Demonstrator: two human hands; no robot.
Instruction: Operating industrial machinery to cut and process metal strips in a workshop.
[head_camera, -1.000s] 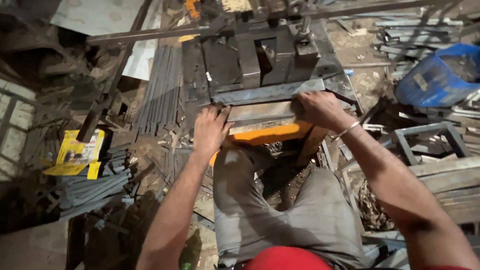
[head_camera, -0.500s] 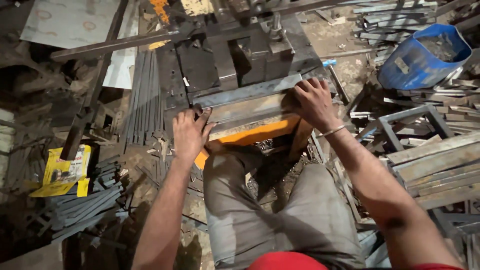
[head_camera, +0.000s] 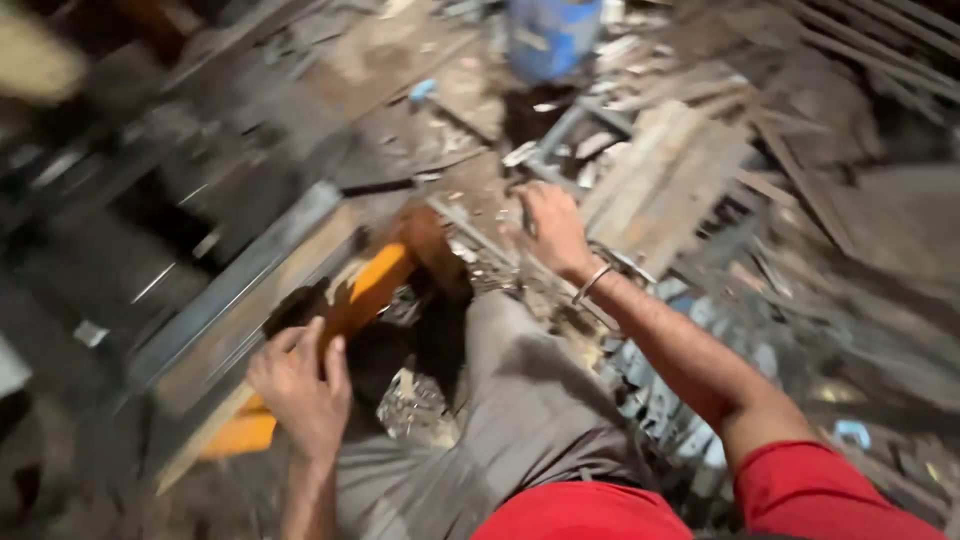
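Blurred scrap metal (head_camera: 660, 190) hides the right hand's (head_camera: 552, 228) grip.

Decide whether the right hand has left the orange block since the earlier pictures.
Yes. The right hand has moved off the orange block, out toward the scrap pieces beside it.

Person wears red short-sleeved shirt (head_camera: 780, 490), grey trousers (head_camera: 520, 400); thin metal bangle (head_camera: 592, 282) on right wrist, at 12 o'clock from the sleeve.
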